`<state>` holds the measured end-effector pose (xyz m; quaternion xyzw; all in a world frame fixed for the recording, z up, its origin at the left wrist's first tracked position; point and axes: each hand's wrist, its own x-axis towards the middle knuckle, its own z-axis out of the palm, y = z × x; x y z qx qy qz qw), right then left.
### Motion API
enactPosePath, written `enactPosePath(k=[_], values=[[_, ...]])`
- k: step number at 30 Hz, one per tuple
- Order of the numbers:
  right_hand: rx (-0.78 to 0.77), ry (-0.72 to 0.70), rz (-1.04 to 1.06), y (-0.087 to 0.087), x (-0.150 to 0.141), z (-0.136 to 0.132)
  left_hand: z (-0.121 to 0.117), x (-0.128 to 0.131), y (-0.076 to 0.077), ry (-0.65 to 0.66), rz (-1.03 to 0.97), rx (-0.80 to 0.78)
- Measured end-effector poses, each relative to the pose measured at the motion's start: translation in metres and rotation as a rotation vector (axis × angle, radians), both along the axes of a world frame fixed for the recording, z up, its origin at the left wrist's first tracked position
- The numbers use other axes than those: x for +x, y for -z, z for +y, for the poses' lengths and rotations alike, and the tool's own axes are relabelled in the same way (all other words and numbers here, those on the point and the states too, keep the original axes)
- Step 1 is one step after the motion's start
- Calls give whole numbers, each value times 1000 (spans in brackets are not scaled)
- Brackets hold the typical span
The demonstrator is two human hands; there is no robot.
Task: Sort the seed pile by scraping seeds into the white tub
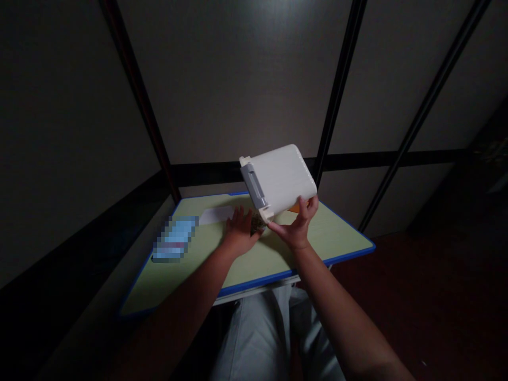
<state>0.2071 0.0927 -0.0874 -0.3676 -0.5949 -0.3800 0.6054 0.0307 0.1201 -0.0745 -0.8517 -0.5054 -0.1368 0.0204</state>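
My right hand (297,223) grips the lower corner of a white plastic case (278,180), which is tilted up above the table with a grey latch (252,185) along one end. My left hand (240,233) lies palm down on the tabletop with its fingers apart and holds nothing. Beside its fingertips, under the case's low corner, sits a small dark brownish clump (257,223); what it is cannot be told. A bit of something orange (296,207) shows behind the case.
The light green table (317,238) has a blue edge. A white paper (216,215) and a pixelated blue flat object (174,239) lie on its left part. Dark-framed wall panels stand behind it, a dark reddish floor lies right, and my grey-trousered legs are below.
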Motion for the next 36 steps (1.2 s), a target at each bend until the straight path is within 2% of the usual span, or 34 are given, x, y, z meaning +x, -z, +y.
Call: enactPosePath(k=[2,6,10,21,29,31,36], values=[[20,40,41,-1,4,0,-5,-1,0,50,6,-10],[29,103,89,-2,9,-1,-11,-3,-1,268,108,-115],[33,111,108,-4,9,-2,-11,-5,1,361,179,-183],[16,126,136,-5,7,-1,-9,-6,9,348,154,-144],[41,59,188,-4,9,0,-3,-9,7,168,95,-63],[35,53,199,-2,9,1,-5,-9,4,200,108,-74],[22,65,208,-2,10,2,-19,-3,2,465,211,-144]])
